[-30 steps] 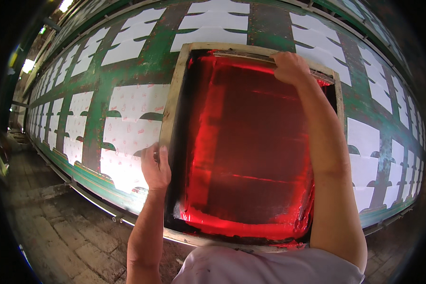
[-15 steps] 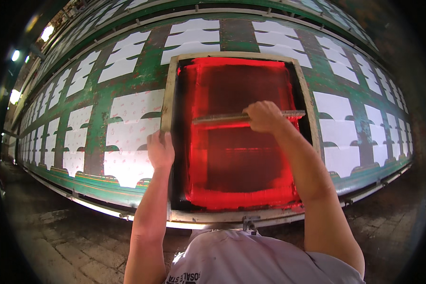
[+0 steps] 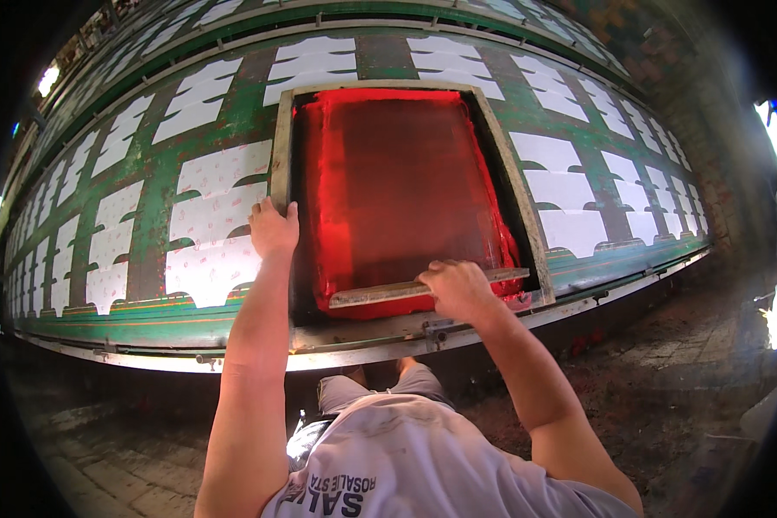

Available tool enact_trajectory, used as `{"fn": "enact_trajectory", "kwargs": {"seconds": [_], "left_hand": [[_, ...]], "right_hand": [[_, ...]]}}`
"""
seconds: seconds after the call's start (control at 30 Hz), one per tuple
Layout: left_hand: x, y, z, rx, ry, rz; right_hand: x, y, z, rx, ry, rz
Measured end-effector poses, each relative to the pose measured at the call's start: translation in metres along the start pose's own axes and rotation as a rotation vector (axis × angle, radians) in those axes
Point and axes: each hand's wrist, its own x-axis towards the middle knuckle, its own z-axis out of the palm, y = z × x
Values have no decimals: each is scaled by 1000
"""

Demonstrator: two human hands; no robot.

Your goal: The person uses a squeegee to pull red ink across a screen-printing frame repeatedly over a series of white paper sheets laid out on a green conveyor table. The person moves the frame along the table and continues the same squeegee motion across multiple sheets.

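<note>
The right hand (image 3: 457, 289) gripped the squeegee (image 3: 371, 294), lying roughly nine-to-three o'clock lengthwise, while the left hand (image 3: 274, 230) clasped the frame (image 3: 281, 147).

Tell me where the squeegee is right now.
In the head view, the squeegee sits just below and right of centre, across the near end of the red screen, inside the wooden frame, gripped by the right hand.

- White glare at the right rim and upper left.
- Rail (image 3: 160, 362), lower left, shines white.
- Red ink (image 3: 335, 246) bright at left, darker mid-screen.
- Floor (image 3: 86, 440) dim, shadowed below the table (image 3: 155, 211).
- Table edges bow; corners black.
- Far right hazy, soft.
</note>
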Motion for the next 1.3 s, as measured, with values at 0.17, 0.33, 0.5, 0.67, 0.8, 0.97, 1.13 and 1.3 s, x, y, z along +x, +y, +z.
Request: {"fn": "enact_trajectory", "kwargs": {"seconds": [0.17, 0.33, 0.5, 0.67, 0.8, 0.97, 1.13, 1.3], "left_hand": [[2, 6, -4, 100, -81, -87], [9, 7, 2, 144, -89, -156], [14, 11, 6, 184, -89, -155], [12, 15, 7, 219, -77, -173], [13, 19, 6, 207, -87, -183], [16, 14, 5, 169, -76, -162], [17, -5, 11, 102, -111, -147], [19, -28, 22, -20, -61, -78]], "right_hand": [[-35, -5, 19, 61, 136, -59], [-63, 5, 32, 171, 287, -163], [-89, 77, 31, 431, 280, -250], [-94, 185, 23, 316, 631, 147], [-81, 243, 26, 250, 556, 491], [-53, 257, 39, 458, 460, 684], [-40, 260, 37, 439, 454, 757], [-37, 256, 23, 551, 452, 835]]}}
